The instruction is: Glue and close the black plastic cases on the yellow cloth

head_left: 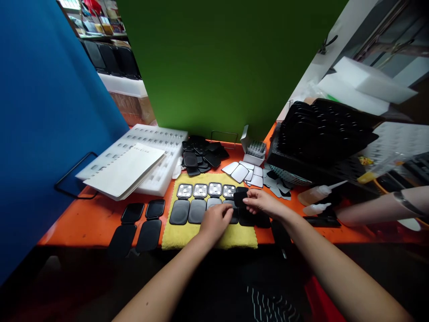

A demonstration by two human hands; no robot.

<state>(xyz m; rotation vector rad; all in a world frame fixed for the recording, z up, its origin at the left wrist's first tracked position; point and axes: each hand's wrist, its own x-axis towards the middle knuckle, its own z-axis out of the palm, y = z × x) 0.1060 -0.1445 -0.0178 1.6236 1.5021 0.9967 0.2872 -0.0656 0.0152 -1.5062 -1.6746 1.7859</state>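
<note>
A yellow cloth [211, 235] carries a row of hinged black cases [179, 212], several with light square inserts bearing round white spots [200, 191] in their upper halves. Over the cases in the middle of the cloth is my left hand [214, 221], fingers curled; whatever may be in them is hidden. Between the thumb and fingers of my right hand [263, 202] is a small black square plate [239, 199], held above the cases at the row's right end. More black cases lie partly under my right wrist.
Two open black cases [149, 233] lie left of the cloth. Behind it are a pile of black pieces [201, 155], white cards [240, 173] and a small white box [254, 154]. A notebook [127, 170] rests on white foam trays [161, 179]. Squeeze bottles [313, 195] stand right.
</note>
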